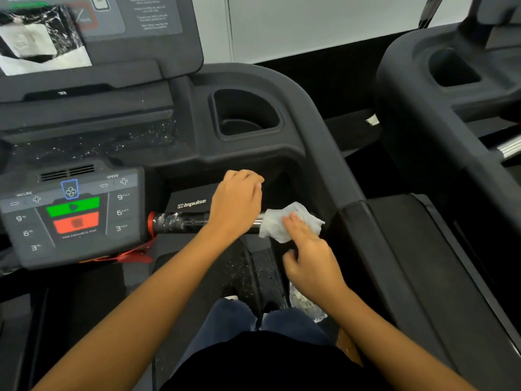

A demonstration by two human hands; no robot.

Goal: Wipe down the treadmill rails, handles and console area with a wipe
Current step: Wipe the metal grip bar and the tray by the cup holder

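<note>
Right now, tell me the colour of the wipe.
The wipe is white, seen best in the head view.

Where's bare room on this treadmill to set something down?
Crowded: the plastic-wrapped handle bar, with left hand, right hand and crumpled white wipe. Free: the deep black cup holder right of the console screen; the flat black side rail top right of that bar.

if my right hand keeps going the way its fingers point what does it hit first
The wipe, which the right hand touches with its fingertips. The handlebar likely lies right under it, though depth is unclear.
</note>
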